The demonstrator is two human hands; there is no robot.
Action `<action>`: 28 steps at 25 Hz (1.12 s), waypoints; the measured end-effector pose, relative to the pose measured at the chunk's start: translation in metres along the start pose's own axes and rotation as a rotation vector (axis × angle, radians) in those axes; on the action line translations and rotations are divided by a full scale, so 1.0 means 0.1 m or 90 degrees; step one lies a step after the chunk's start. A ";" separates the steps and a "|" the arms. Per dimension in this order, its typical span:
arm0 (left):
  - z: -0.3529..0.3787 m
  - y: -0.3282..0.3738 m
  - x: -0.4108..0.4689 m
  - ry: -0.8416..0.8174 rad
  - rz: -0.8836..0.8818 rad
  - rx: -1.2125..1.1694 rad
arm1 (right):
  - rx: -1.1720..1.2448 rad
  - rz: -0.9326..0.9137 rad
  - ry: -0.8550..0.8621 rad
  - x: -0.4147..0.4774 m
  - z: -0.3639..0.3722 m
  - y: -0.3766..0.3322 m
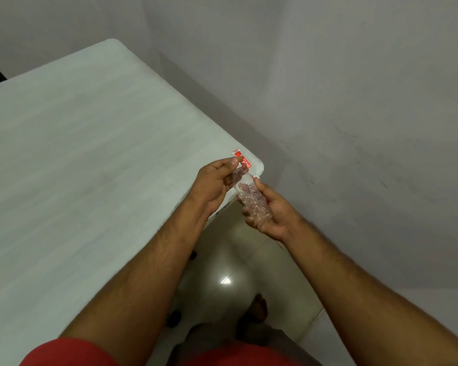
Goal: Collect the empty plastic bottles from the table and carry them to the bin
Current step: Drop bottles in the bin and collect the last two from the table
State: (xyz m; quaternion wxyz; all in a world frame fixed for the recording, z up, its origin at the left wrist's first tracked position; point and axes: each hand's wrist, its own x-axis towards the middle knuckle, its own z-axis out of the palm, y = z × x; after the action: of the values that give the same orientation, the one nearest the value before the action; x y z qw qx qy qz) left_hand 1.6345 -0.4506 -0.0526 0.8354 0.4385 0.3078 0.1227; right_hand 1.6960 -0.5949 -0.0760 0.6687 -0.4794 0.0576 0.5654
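A small clear plastic bottle (251,195) with a ribbed body lies across the palm of my right hand (269,213), just off the table's near right corner. A red label (242,159) stands up from the bottle's upper end. My left hand (217,182) pinches that label between thumb and fingers, over the table corner. Both hands touch the same bottle. No bin is in view.
The white table (90,159) fills the left of the view and its rounded corner (259,167) is by my hands. A plain wall is close on the right. Below are pale floor tiles (222,276) and my bare foot (258,307).
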 end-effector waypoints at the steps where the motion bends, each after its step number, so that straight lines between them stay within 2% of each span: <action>1: 0.06 -0.02 0.06 0.007 0.003 -0.008 | 0.001 0.011 -0.011 0.03 -0.06 -0.06; 3: 0.12 -0.05 0.18 0.028 0.007 0.014 | -0.014 0.012 0.000 0.11 -0.11 -0.13; 5: 0.19 -0.11 0.39 0.073 0.033 0.112 | -0.037 -0.009 0.052 0.23 -0.20 -0.19; 6: 0.21 -0.13 0.50 0.105 0.061 0.204 | -0.046 -0.027 0.087 0.29 -0.24 -0.22; 8: 0.23 -0.20 0.74 0.144 0.140 0.493 | -0.066 -0.060 0.157 0.44 -0.36 -0.30; 10: 0.21 -0.29 0.96 0.102 0.206 0.815 | -0.087 -0.085 0.202 0.57 -0.48 -0.40; 12: 0.16 -0.35 1.26 0.012 0.250 1.095 | -0.116 -0.097 0.246 0.73 -0.59 -0.50; 14: 0.10 -0.41 1.50 -0.101 0.264 1.287 | -0.175 -0.099 0.280 0.88 -0.65 -0.57; 16: 0.04 -0.44 1.71 -0.164 0.250 1.391 | -0.217 -0.100 0.295 1.03 -0.69 -0.63; 18: -0.01 -0.45 1.77 -0.135 0.258 1.429 | -0.227 -0.104 0.299 1.11 -0.71 -0.64; 21: -0.02 -0.33 1.73 0.014 0.249 1.370 | -0.218 -0.111 0.284 1.18 -0.66 -0.68; 25: -0.09 -0.07 1.42 0.230 0.124 1.176 | -0.221 -0.129 0.241 1.15 -0.44 -0.69; 28: -0.19 0.10 0.97 0.357 -0.001 0.907 | -0.235 -0.093 0.171 1.03 -0.18 -0.64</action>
State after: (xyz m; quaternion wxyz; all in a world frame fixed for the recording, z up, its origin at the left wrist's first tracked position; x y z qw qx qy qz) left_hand 1.6991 -0.3862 -0.0923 0.2418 0.8236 0.5131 0.0008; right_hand 1.7924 -0.5293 -0.1122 0.5950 -0.6672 0.0067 0.4479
